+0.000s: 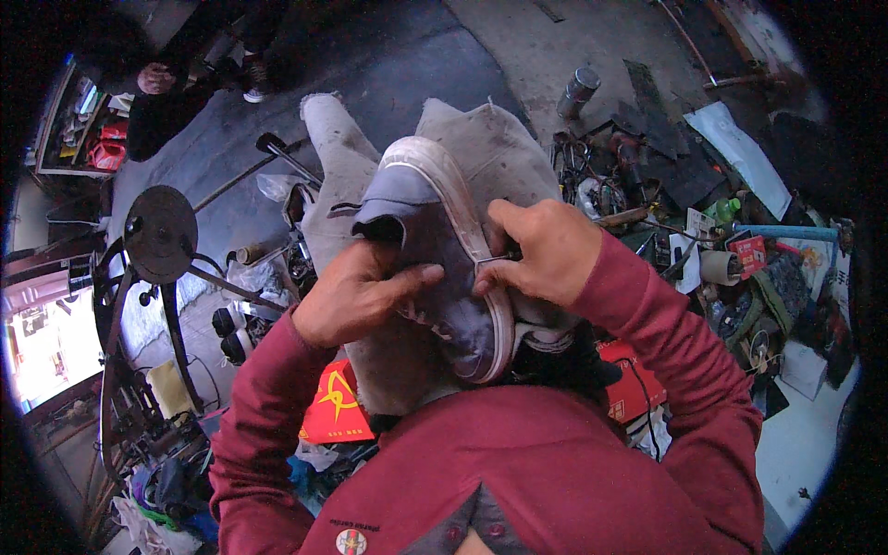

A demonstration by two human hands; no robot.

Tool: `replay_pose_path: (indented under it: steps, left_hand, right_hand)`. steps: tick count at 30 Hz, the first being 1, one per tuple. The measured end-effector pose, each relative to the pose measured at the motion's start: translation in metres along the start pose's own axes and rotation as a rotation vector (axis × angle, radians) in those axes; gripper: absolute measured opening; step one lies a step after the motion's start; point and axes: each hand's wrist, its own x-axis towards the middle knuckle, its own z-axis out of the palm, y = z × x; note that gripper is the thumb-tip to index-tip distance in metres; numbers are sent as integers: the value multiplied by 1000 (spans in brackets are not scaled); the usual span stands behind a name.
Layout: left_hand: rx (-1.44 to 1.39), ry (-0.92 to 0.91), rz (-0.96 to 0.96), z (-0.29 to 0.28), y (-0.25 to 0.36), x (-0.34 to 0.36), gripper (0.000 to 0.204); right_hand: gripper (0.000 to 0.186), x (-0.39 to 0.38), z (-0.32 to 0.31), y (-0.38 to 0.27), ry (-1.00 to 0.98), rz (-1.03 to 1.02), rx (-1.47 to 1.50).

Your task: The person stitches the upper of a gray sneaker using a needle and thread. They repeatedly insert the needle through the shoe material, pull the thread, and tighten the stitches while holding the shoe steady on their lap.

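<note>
A dark grey-blue shoe [435, 245] with a scuffed pale sole edge lies on its side over my lap, its toe pointing away. My left hand [356, 291] grips it, fingers reaching into the opening and thumb pressed on the outside. At the pale sole edge [462, 217], my right hand [541, 250] is closed in a pinch. A thin, light sliver shows between its fingertips, too small to name. Beneath the shoe spreads a stiff grey cloth [370, 370], draped over my lap.
On the left stands a black metal machine with a round wheel [161, 235]. Tools and scraps clutter the right, with a metal can [579, 92] beyond them. Red boxes [335, 404] sit close to my body. Another person's shoe [255, 79] shows at the far left.
</note>
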Motion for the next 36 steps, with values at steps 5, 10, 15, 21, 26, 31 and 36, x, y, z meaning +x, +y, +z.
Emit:
replay_pose_path:
  steps: [5, 10, 15, 21, 26, 31, 36]
  left_hand:
    - [-65, -32, -46, 2, 0, 0, 32]
    - [-218, 90, -24, 8, 8, -9, 34]
    - [-267, 227, 42, 21, 15, -8, 31]
    - [-214, 208, 31, 22, 4, -6, 25]
    - [-52, 217, 90, 19, -1, -1, 30]
    - [414, 203, 217, 1, 17, -23, 20]
    - [837, 367, 416, -28, 11, -44, 19]
  right_hand:
    - [52, -10, -13, 12, -19, 95, -258]
    - [48, -45, -11, 32, 11, 218, -40]
    - [53, -60, -5, 8, 16, 241, 1018]
    - [27, -36, 11, -24, -129, 284, 1420]
    - [36, -67, 0, -7, 338, 199, 1666]
    - [35, -56, 35, -14, 422, 31, 392]
    - [44, -43, 42, -14, 338, 92, 295]
